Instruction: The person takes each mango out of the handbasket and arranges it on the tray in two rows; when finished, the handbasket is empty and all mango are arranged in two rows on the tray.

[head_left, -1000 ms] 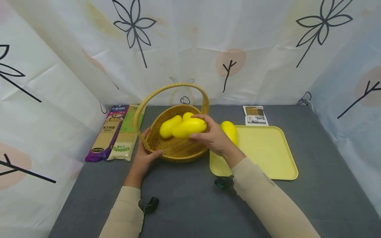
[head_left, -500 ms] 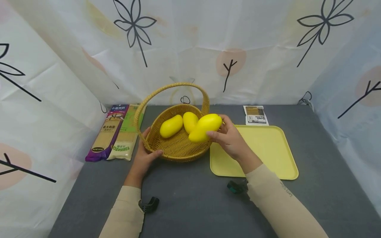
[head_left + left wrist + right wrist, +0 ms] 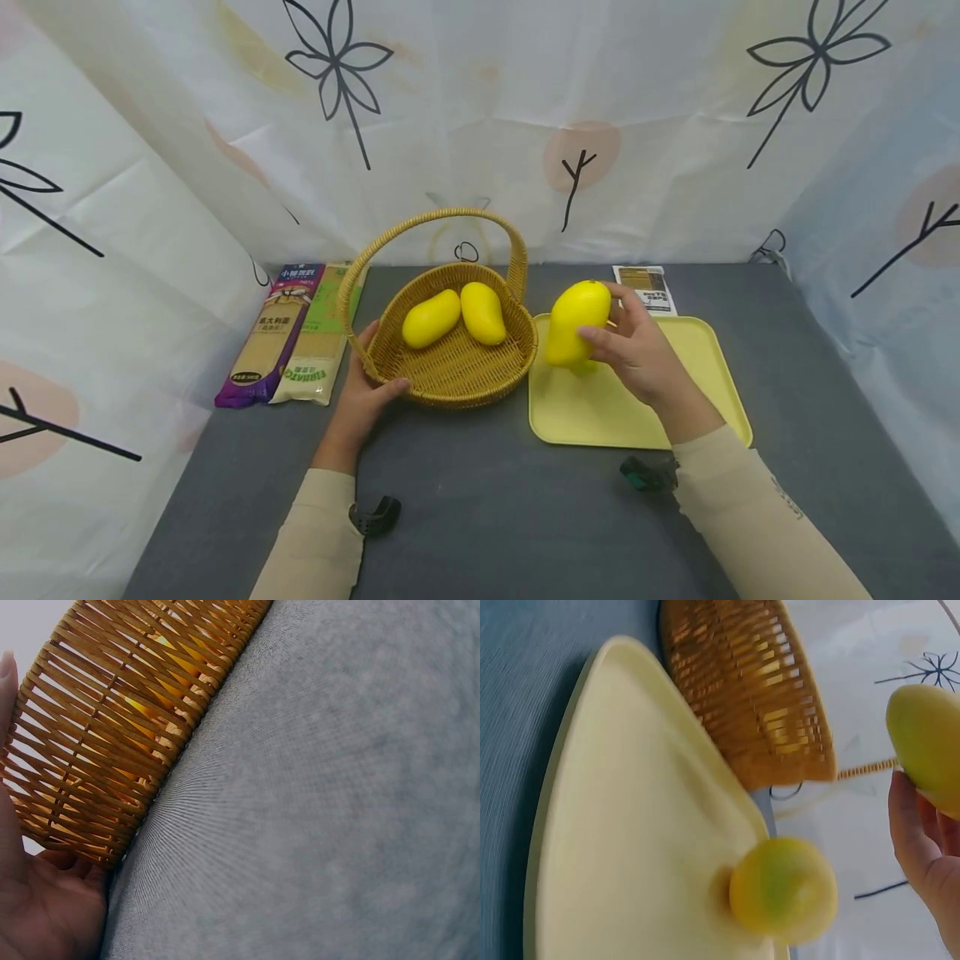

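Mango [image 3: 577, 323], shifted from the basket [image 3: 448, 371], is now above the tray [image 3: 585, 421]; right grip [image 3: 633, 346] pinches it; left grip [image 3: 365, 387] holds the basket; only two mangoes [image 3: 431, 319] remain inside; another mango [image 3: 784, 889] lies on the tray.

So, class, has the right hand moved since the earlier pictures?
Yes: in the head view, the right hand, holding a yellow fruit, has moved right, from the rim of the wicker basket to over the yellow tray.

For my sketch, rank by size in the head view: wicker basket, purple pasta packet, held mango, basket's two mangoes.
Wicker basket
Purple pasta packet
Held mango
Basket's left mango, right mango: too alike to rank
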The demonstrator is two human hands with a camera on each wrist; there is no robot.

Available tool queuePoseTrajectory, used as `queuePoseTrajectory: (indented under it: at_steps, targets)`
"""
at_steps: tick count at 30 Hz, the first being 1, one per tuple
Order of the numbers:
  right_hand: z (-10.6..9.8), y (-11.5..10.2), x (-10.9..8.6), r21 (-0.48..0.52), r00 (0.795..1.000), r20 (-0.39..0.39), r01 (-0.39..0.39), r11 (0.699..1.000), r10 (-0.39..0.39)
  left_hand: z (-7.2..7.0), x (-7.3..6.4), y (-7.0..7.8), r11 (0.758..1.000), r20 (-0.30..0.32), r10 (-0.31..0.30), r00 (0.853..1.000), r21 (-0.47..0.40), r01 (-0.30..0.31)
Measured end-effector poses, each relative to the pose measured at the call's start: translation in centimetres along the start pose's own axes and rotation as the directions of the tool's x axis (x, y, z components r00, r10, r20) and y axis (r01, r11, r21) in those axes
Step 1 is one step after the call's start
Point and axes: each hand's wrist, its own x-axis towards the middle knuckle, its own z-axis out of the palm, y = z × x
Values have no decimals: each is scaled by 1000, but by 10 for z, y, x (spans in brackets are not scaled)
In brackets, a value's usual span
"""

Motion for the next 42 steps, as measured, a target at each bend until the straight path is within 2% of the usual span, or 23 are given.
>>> queuePoseTrajectory:
  at_steps: [9,14,18,23,34,39,42]
  targets:
    - [-32,1,-11,-128,998,-69,-1,992,-8,-1,-1,-1,1000,8,11,1000,-24,-11]
    - [-45,-3,-16,-205,989,-147,-43,978,13,0,-1,-1,999,11,18,1000,-33,-17]
    - [-56,-5,-16,-280,979,-199,-108,954,53,0,-1,-1,999,11,17,1000,-28,-16]
    - [-68,-2,-13,-375,962,-245,-207,904,119,0,-1,-1,999,9,20,1000,-28,-20]
    - [-85,9,-3,-424,917,-283,-383,821,282,-1,-1,-2,1000,4,16,1000,-19,-15]
    - [-88,14,0,-404,896,-284,-434,805,341,-1,-1,-2,1000,4,19,1000,-23,-18]
    - [-88,15,3,-404,891,-279,-446,799,357,-1,-1,-1,999,8,20,1000,-26,-19]
